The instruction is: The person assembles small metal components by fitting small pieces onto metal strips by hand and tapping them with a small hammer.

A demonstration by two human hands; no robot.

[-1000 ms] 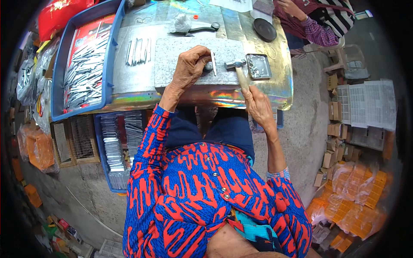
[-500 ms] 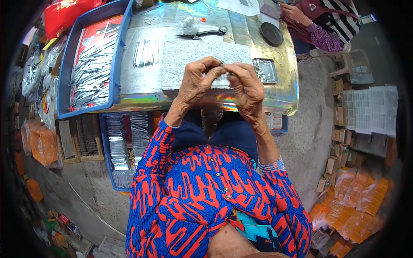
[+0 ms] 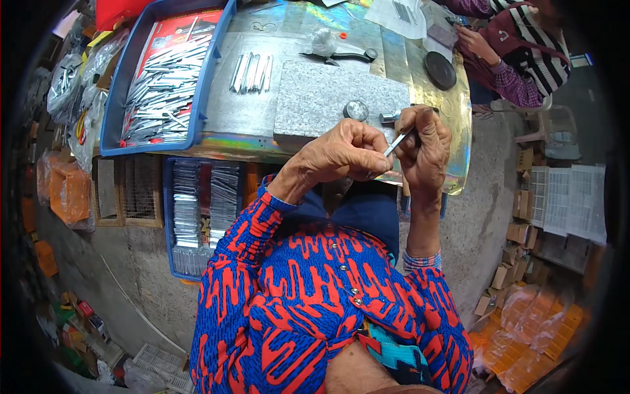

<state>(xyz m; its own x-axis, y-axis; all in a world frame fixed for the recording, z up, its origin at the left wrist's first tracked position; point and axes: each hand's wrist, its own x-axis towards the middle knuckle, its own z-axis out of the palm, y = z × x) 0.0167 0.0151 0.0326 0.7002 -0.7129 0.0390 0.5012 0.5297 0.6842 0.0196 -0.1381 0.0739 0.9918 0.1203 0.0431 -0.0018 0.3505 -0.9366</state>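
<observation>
A thin, flat silvery metal strip slants between my two hands, in front of the near right corner of a speckled grey stone block. My left hand is closed, thumb and fingertips pinching the strip's lower end. The upper end runs into the curled fingers of my right hand. On the block lies a small round, shiny metal piece. A short metal cylinder shows beside my right fingers, partly hidden. Several similar strips lie in a row left of the block.
A blue tray heaped with metal strips stands on the left of the table. A black-handled tool and a round black lid-like disc lie farther back. Below the table edge is another blue crate. A co-worker's hand is at the far right.
Both hands have come nearer my body and to the right. The strip between them now shows plainly. The round metal piece and the cylinder have come into sight. The whole view has shifted slightly.
</observation>
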